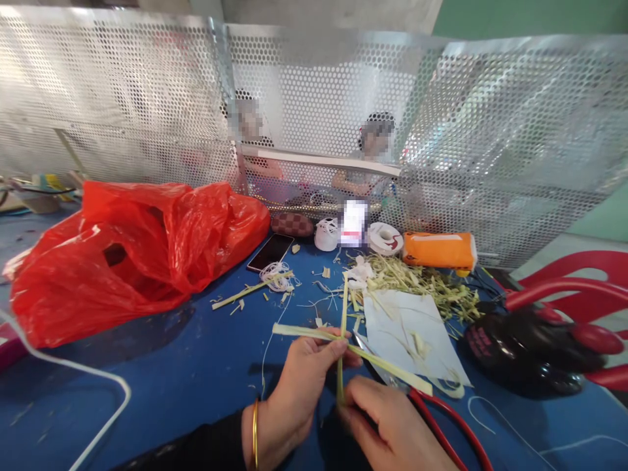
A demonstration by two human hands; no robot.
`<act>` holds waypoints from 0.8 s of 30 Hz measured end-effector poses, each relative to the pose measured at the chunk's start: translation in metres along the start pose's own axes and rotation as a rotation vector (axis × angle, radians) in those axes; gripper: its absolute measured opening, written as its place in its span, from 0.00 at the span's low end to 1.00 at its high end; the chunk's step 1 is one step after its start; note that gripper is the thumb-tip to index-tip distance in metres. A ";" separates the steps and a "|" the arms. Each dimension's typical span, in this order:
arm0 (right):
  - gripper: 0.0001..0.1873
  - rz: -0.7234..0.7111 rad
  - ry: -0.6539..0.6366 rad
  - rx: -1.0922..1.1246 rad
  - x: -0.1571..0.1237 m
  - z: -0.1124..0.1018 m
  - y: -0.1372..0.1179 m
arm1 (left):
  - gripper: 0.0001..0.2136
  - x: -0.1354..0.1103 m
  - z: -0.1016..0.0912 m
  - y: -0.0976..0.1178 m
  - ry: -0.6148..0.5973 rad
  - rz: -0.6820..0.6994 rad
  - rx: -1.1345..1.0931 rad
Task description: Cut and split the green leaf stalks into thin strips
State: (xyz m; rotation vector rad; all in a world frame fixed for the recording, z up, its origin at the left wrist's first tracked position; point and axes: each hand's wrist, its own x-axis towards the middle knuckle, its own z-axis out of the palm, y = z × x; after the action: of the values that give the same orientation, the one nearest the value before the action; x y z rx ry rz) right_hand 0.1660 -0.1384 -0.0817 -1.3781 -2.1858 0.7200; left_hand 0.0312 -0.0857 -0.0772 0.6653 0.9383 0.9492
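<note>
Two pale green leaf strips [343, 307] cross each other just above the blue table [186, 373]. My left hand [299, 386], with a gold bangle on its wrist, pinches them where they cross. My right hand [387, 425] grips the lower end of the upright strip. The other strip runs from the left down to the right over a white paper sheet [407, 333].
A red plastic bag [127, 248] fills the left. A phone [269, 252], white thread [277, 275], tape rolls [385, 239], an orange pack [439, 250] and leaf scraps [432, 281] lie behind. Red-handled scissors [441, 418] and a black bag [524, 347] sit right. Two people sit behind the perforated metal screen [490, 131].
</note>
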 end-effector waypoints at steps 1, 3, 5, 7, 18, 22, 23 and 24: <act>0.06 -0.045 0.027 -0.032 -0.003 -0.002 -0.001 | 0.12 0.001 -0.001 0.001 -0.002 -0.014 -0.016; 0.06 -0.140 0.165 -0.104 -0.009 -0.009 -0.002 | 0.14 0.003 -0.003 0.003 -0.002 -0.022 -0.049; 0.08 -0.186 0.417 -0.214 -0.012 -0.020 -0.002 | 0.17 0.003 -0.004 0.005 -0.010 -0.029 -0.064; 0.10 -0.232 0.581 -0.348 -0.011 -0.031 0.000 | 0.18 0.003 -0.005 0.006 -0.017 -0.044 -0.051; 0.16 -0.087 0.070 -0.329 0.004 -0.025 0.004 | 0.11 0.006 -0.003 0.002 0.045 0.049 0.196; 0.14 0.111 0.148 -0.042 0.004 -0.034 0.003 | 0.11 0.004 -0.003 0.006 0.058 0.027 0.194; 0.13 0.183 0.190 0.060 0.005 -0.036 0.004 | 0.11 0.003 -0.002 0.006 0.046 0.018 0.186; 0.13 0.252 0.231 0.170 0.007 -0.038 0.005 | 0.12 0.002 -0.002 0.006 0.021 0.008 0.180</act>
State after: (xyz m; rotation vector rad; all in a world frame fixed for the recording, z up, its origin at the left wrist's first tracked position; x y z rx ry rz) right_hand 0.1903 -0.1229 -0.0551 -1.5778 -1.7527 0.7724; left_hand 0.0277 -0.0808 -0.0741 0.8130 1.0480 0.8870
